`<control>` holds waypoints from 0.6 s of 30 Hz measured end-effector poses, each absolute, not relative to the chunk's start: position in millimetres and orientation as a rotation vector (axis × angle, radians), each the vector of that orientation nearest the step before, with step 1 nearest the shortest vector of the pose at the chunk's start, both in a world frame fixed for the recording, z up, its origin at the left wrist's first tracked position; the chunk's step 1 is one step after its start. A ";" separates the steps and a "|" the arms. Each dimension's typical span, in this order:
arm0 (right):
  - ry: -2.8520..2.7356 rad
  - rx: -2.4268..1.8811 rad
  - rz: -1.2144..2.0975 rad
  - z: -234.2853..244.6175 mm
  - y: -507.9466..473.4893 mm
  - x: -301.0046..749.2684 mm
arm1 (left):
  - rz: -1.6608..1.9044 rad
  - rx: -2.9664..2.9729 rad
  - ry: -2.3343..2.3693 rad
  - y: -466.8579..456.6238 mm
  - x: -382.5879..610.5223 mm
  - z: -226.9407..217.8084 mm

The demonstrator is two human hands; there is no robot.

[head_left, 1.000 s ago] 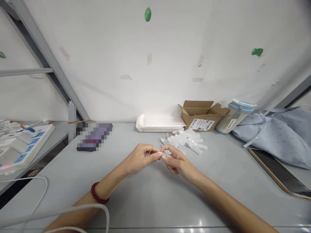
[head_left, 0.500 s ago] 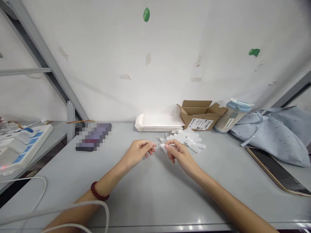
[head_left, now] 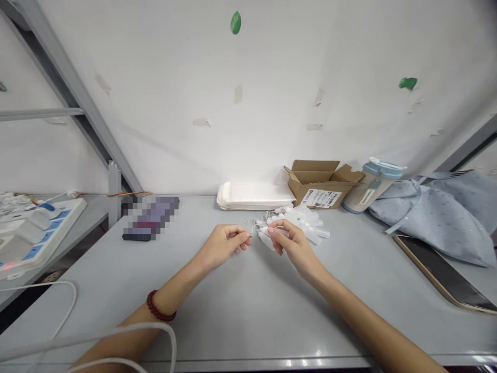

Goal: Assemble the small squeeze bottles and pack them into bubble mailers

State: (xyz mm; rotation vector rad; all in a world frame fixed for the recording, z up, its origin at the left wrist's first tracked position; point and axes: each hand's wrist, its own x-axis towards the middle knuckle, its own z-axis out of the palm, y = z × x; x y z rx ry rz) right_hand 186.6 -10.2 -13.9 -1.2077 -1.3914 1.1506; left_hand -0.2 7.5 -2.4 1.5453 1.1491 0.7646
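My left hand (head_left: 230,243) is closed in a pinch, with the end of a thin white cord (head_left: 253,229) between thumb and forefinger. To its right, my right hand (head_left: 290,241) pinches a small white plastic piece (head_left: 265,238) that the cord seems to run to. The piece's far end is partly covered by my fingers. Just behind the right hand lies a loose pile of similar white, half-clear plastic pieces (head_left: 319,233) with thin cords or wires, too fine to make out singly.
Behind the pile are stacked white envelopes (head_left: 260,195), an open cardboard box (head_left: 322,192) and a tilted blue-lidded cup (head_left: 363,189). A cloth bag (head_left: 438,217) and a phone (head_left: 442,272) lie right. A blurred purple item (head_left: 149,220), a power strip (head_left: 42,233) and a white cable (head_left: 116,329) are left.
The white piece has tipped downward between my hands, and the cord now bends in a small arc. My right fingers have shifted slightly on it. The camera view has moved a little.
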 end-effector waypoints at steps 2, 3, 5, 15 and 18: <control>-1.397 -1.194 1.152 -13.9 -10.3 186.9 | 0.769 1.518 1.149 7.6 0.1 -1.5; -1.401 -1.187 1.155 -13.9 -10.3 187.1 | 0.773 1.498 1.139 7.6 0.0 -1.2; -1.407 -1.173 1.168 -13.8 -10.6 187.3 | 0.785 1.450 1.105 7.6 -0.4 -1.3; -1.421 -1.105 1.231 -10.5 -14.1 186.9 | 0.774 1.316 0.962 7.8 -3.1 -6.0; -1.411 -1.109 1.227 -9.8 -14.1 186.7 | 0.781 1.275 0.942 8.1 -3.1 -5.7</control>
